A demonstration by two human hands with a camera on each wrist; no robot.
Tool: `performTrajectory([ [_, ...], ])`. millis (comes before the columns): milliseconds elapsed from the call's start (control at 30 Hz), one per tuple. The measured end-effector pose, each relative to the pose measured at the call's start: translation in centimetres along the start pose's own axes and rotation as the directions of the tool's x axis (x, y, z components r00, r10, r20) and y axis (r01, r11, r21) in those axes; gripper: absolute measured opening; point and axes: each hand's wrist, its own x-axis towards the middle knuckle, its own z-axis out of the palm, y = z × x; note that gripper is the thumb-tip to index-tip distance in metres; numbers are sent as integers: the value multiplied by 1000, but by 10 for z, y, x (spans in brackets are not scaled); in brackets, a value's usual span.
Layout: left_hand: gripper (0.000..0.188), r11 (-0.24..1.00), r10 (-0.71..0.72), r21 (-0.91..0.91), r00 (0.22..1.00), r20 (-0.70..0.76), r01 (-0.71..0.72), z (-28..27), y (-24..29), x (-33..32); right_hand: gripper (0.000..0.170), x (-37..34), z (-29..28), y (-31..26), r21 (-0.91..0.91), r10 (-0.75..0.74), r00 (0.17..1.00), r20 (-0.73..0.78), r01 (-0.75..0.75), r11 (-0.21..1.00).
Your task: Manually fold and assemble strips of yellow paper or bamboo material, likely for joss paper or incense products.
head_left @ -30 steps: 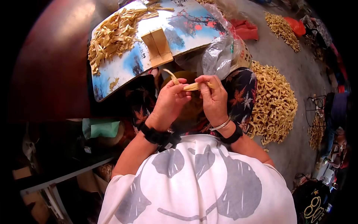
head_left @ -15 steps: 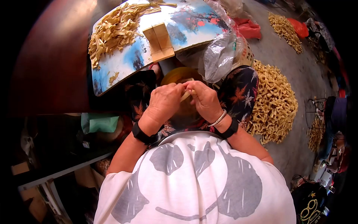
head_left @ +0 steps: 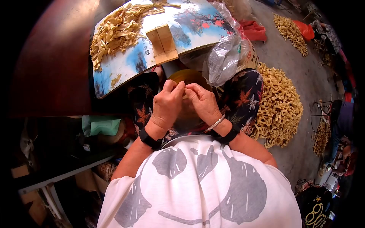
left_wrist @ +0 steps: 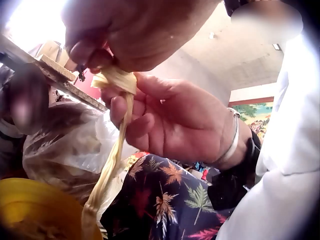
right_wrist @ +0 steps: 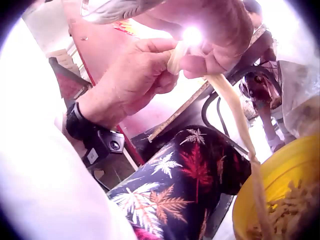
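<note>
Knot-tying, apparently, with grip of left hand (head_left: pixel 167 104) and right hand (head_left: pixel 204 103) clamped on looped strip (left_wrist: pixel 115 154); next, probably draw tight.

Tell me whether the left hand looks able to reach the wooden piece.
Probably yes: the wooden piece sits at the near edge of the painted board, nothing visible between, though the left hand pinches a pale strip.

The strip (left_wrist: pixel 111 165) runs down from left fingers (head_left: pixel 177 89) and right fingers (head_left: pixel 193 91), above a bucket (right_wrist: pixel 285 162) between the knees (head_left: pixel 243 91). Ahead, the tabletop (head_left: pixel 156 21) carries a strip heap (head_left: pixel 118 36), left of a wooden stand (head_left: pixel 162 43); rightward, knotted pieces (head_left: pixel 279 104) lie on the floor (head_left: pixel 300 159).
</note>
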Motion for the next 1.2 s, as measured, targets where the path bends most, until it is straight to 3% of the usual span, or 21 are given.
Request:
performTrajectory([
  [67, 26, 980, -54, -191, 998, 21, 57, 2, -3, -2, 22, -2, -3, 8, 12, 18, 996, 84, -19, 1000],
  [100, 25, 955, -80, -284, 996, 36, 87, 3, -3, -3, 22, -2, -5, 11, 166, 149, 980, 130, -169, 971],
  [167, 23, 928, -101, -352, 992, 72, 120, 0, -3, -5, 23, -1, -6, 14, 428, 367, 887, 279, -457, 780],
  [267, 19, 906, -187, -380, 982, 31, 184, 6, -4, -8, 25, -3, -8, 10, 666, 279, 808, 519, -587, 460],
  [333, 15, 854, -306, -435, 952, 23, 286, 10, -6, -10, 25, -1, -7, 12, 645, 331, 836, 437, -548, 533],
  [433, 8, 637, -490, -607, 857, 157, 475, 7, -6, -17, 25, 4, -1, 15, 584, 322, 894, 312, -448, 677],
  [533, 5, 587, -442, -685, 879, 176, 432, 11, -1, -20, 24, 1, 8, 8, 563, 305, 916, 261, -401, 722],
  [567, 4, 622, -443, -654, 882, 159, 430, 9, -6, -20, 24, 1, 9, 4, 568, 304, 918, 254, -396, 721],
  [667, 6, 678, -370, -667, 928, 54, 309, 6, -20, -18, 22, 5, -7, 5, 340, 416, 847, 331, -518, 785],
  [700, 7, 742, -354, -593, 934, 50, 313, -2, -21, -15, 20, 5, -7, 10, 264, 409, 824, 392, -527, 808],
  [833, 3, 539, -556, -677, 816, 161, 501, -14, -37, -6, 13, -10, -7, 1, 197, 327, 898, 295, -392, 899],
  [933, 11, -35, -599, -909, 720, 352, 415, -4, -40, -11, 13, -15, -1, -8, 124, 278, 949, 150, -297, 947],
  [1000, 21, -241, -578, -899, 691, 435, 365, 2, -31, -14, 13, -13, 0, -6, 61, 254, 962, 101, -261, 963],
  [1133, 29, -221, -493, -883, 733, 468, 415, 7, -15, -19, 19, -10, 8, 0, -155, 54, 996, 77, -41, 987],
  [1200, 26, -79, -522, -891, 743, 419, 447, 6, -17, -18, 21, -5, 9, -2, -191, -21, 999, 37, 27, 981],
])
